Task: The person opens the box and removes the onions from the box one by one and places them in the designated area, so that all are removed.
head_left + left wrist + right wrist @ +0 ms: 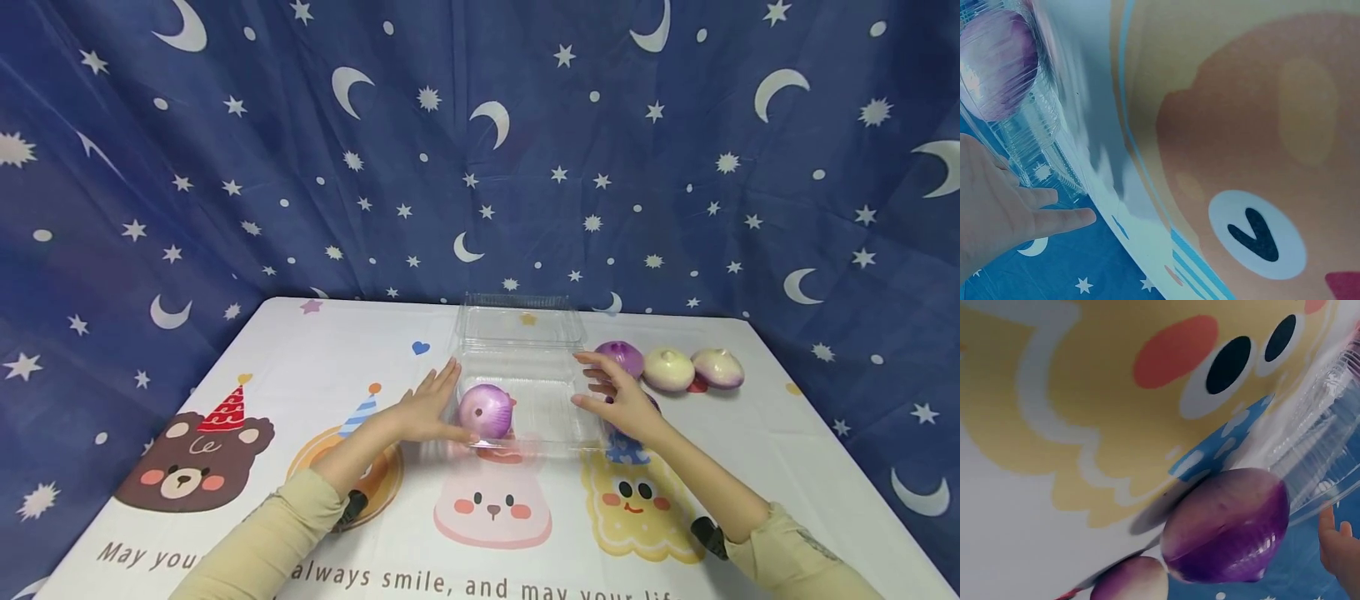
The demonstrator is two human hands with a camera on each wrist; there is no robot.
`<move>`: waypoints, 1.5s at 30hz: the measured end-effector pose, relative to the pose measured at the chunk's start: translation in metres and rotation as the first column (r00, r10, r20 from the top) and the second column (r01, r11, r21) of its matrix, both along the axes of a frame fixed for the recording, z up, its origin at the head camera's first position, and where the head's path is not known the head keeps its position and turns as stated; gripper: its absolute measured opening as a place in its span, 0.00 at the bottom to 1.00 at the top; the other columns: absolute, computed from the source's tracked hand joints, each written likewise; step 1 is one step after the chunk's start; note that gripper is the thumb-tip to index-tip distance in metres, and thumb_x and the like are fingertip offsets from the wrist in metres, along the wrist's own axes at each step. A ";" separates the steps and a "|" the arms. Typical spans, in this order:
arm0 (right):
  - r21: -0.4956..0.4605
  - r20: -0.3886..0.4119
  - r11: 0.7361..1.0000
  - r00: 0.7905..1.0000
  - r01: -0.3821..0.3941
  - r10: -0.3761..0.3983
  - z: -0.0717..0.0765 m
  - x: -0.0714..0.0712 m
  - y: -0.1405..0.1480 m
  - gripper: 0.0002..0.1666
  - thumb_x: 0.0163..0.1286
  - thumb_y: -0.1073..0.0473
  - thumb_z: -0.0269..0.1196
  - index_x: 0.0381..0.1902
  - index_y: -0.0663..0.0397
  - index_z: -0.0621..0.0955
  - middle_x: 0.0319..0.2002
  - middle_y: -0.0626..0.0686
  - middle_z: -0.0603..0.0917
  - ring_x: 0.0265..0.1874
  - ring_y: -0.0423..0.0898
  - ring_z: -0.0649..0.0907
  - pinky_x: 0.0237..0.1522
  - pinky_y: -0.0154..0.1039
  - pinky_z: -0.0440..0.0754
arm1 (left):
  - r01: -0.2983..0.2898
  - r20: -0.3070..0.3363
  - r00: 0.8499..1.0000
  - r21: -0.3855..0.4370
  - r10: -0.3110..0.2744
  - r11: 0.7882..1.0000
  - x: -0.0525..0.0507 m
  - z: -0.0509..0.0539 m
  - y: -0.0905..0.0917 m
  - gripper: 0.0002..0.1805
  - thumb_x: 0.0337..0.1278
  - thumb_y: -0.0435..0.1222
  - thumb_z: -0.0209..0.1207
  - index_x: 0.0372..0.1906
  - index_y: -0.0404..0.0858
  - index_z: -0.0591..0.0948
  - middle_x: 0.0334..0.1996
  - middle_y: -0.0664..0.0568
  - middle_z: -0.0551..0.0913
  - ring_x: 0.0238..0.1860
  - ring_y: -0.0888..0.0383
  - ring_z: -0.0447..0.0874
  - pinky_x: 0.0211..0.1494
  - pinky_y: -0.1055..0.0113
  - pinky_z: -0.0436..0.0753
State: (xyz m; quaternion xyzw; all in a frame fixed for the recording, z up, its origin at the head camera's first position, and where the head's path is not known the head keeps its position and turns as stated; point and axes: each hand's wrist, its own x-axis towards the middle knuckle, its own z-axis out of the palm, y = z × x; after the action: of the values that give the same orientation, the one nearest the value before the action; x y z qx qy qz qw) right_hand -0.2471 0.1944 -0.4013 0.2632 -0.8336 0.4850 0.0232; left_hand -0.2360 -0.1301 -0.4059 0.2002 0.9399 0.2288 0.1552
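Observation:
A clear plastic clamshell box (536,392) stands with its lid (517,325) raised at the back. Inside, at the front left, lies a purple onion (486,412), also visible through the wall in the left wrist view. My left hand (423,414) is at the box's left side, fingers extended along it and thumb near the front edge. At the right side is my right hand (626,404), its fingers spread and slightly bent by the rim, holding no onion. Contact with the box is hard to make out there. Another purple onion (1229,528) sits beside that hand, mostly hidden in the head view.
To the right of the box are a purple onion (621,358) and two pale onions with purple undersides, one pale onion (669,370) next to the other onion (718,368). A printed white tablecloth (247,350) covers the table, against a blue star-patterned curtain (420,192).

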 end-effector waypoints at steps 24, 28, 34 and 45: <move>0.338 0.019 0.892 0.950 -0.300 0.312 0.020 -0.012 -0.049 0.43 0.58 0.59 0.68 0.69 0.58 0.62 0.66 0.63 0.66 0.64 0.65 0.67 0.56 0.64 0.73 | 0.012 -0.050 0.999 -0.041 -0.014 0.999 0.000 -0.005 -0.005 0.66 0.42 0.68 0.59 0.75 0.39 0.37 0.76 0.49 0.33 0.75 0.37 0.35 0.69 0.31 0.45; 0.379 -0.009 0.868 0.937 -0.321 0.350 0.023 -0.017 -0.057 0.43 0.56 0.62 0.69 0.68 0.59 0.64 0.65 0.62 0.68 0.66 0.60 0.66 0.62 0.59 0.70 | 0.033 -0.105 0.994 -0.041 -0.038 0.999 0.001 -0.006 -0.004 0.64 0.44 0.66 0.60 0.75 0.37 0.39 0.76 0.46 0.35 0.75 0.38 0.38 0.70 0.34 0.48; 0.446 -0.036 0.821 0.910 -0.356 0.414 0.028 -0.021 -0.065 0.42 0.55 0.62 0.70 0.66 0.61 0.65 0.64 0.62 0.69 0.65 0.59 0.68 0.64 0.55 0.69 | 0.033 -0.136 0.990 -0.036 -0.038 0.999 0.002 -0.007 -0.003 0.63 0.45 0.66 0.60 0.75 0.36 0.40 0.76 0.46 0.36 0.75 0.38 0.39 0.71 0.36 0.50; 0.551 0.029 0.723 0.875 -0.416 0.482 0.033 -0.031 -0.080 0.43 0.55 0.60 0.70 0.67 0.58 0.65 0.65 0.60 0.69 0.66 0.56 0.68 0.66 0.52 0.69 | 0.059 -0.153 0.986 -0.031 -0.063 0.998 -0.001 -0.009 -0.006 0.62 0.46 0.65 0.59 0.74 0.34 0.41 0.76 0.44 0.37 0.74 0.37 0.44 0.70 0.38 0.56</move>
State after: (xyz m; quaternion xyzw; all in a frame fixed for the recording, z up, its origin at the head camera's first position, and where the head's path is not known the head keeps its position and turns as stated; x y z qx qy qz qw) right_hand -0.2786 0.1148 -0.3680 0.4810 -0.8439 0.2041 -0.1217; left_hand -0.2372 -0.1357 -0.4150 0.2437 0.9455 0.1954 0.0919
